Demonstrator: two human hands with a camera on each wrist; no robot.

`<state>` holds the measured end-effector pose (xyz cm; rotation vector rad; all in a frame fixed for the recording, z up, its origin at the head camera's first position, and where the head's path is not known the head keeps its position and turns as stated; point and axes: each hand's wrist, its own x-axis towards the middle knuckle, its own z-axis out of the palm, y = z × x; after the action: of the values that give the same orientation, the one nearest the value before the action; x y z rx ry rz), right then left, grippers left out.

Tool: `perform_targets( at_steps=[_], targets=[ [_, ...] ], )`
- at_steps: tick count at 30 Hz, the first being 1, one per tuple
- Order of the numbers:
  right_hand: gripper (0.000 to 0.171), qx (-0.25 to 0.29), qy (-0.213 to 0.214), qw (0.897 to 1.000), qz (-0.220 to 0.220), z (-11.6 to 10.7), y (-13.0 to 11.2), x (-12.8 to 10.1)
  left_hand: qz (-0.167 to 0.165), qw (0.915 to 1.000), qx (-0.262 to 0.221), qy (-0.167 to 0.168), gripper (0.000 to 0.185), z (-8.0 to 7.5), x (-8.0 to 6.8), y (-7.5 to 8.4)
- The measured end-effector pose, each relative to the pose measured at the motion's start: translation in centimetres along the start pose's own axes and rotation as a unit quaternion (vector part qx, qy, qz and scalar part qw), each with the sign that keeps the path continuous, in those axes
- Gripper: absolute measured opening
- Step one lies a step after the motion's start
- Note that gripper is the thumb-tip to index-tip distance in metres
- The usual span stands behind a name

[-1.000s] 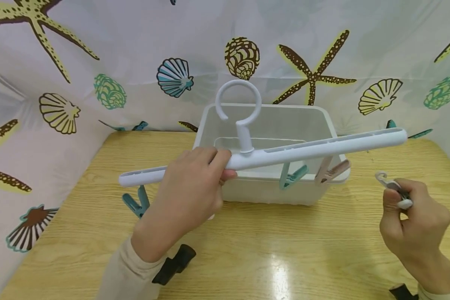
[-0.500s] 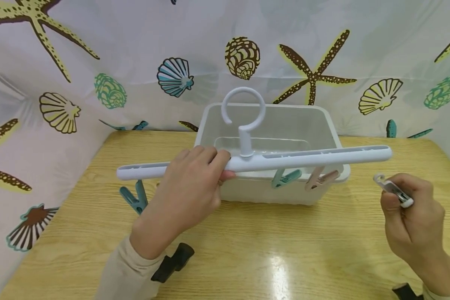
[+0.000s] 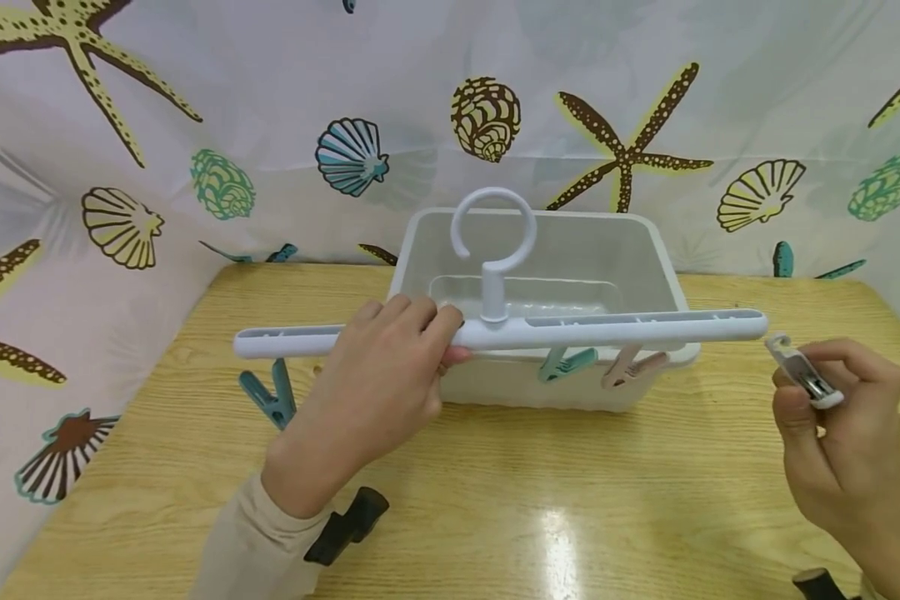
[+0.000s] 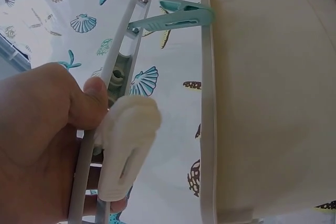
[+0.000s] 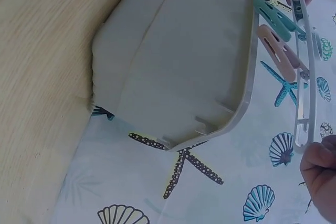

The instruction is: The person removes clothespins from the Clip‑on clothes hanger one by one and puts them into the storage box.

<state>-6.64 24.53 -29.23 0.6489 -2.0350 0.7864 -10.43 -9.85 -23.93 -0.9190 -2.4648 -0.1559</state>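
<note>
A white plastic clip hanger (image 3: 607, 331) with a round hook (image 3: 528, 242) is held nearly level in the head view, my left hand (image 3: 375, 400) gripping its bar left of the hook. From the bar hang a dark teal clothespin (image 3: 270, 398) at the left, and a light green clothespin (image 3: 567, 364) and a pink clothespin (image 3: 633, 367) on the right. The left wrist view shows a cream clothespin (image 4: 126, 153) by my left fingers. Close to the bar's right end, my right hand (image 3: 847, 442) pinches a white clothespin (image 3: 801, 372) with a small hook at its tip.
Behind the hanger a white rectangular bin (image 3: 562, 387) stands on the wooden table (image 3: 570, 483). A curtain (image 3: 412, 75) printed with shells and starfish hangs around the back and sides.
The hanger has swung level, its right end coming down and inward, its hook shifting right and down. My right hand has turned the white clothespin and brought it nearer the bar's end.
</note>
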Motion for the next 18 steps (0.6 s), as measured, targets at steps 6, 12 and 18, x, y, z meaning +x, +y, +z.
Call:
perform_targets(
  at_steps=[6,12,18],
  targets=[
    [0.041,0.02,0.0,1.0,-0.006,0.0,-0.3,0.4,0.003,0.9999,0.008,-0.015,0.021,0.3,-0.1,0.1],
    [0.053,-0.002,0.042,0.999,0.011,0.0,-0.2,0.5,0.011,0.9996,0.015,-0.022,0.02,0.3,-0.2,0.1],
    [0.063,-0.078,0.033,0.996,-0.01,-0.3,-0.5,1.3,0.025,0.9989,0.011,-0.039,0.019,0.5,0.0,0.2]
  ],
)
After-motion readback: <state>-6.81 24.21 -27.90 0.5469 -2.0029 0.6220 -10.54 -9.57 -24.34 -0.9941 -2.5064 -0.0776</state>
